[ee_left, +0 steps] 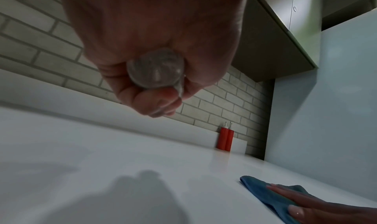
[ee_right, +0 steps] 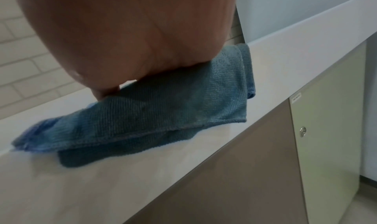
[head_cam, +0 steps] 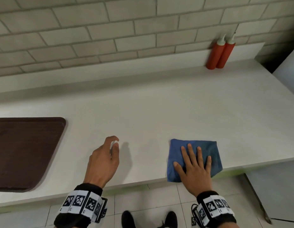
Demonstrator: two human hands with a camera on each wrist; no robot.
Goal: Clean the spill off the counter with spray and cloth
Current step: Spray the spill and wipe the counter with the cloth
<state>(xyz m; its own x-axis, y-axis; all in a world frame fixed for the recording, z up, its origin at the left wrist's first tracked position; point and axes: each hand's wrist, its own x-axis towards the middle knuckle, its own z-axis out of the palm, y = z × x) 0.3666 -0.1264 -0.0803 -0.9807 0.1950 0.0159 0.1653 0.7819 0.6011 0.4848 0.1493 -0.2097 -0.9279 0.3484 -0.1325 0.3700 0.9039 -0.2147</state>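
Left hand [head_cam: 102, 159] is curling its fingers round a small clear bottle [ee_left: 156, 69], holding it above the counter [head_cam: 151, 112]. Right hand [head_cam: 194, 163] is lying flat, fingers spread, pressing the folded blue cloth [head_cam: 207, 148] at the counter's front edge. Cloth is looking soft and limp, best worked under a flat palm; bottle is probably light and slick, so grip its body.

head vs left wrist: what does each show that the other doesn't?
Head only: the brown tray at the counter's left, the floor and shoes, both wristbands, and the top of the spray bottle in the left hand.

Left wrist only: the bottle's clear round base, gripped by curled fingers, and the cabinet overhead.

Both: the right hand flat on the blue cloth, two red squeeze bottles by the brick wall, and the white counter.
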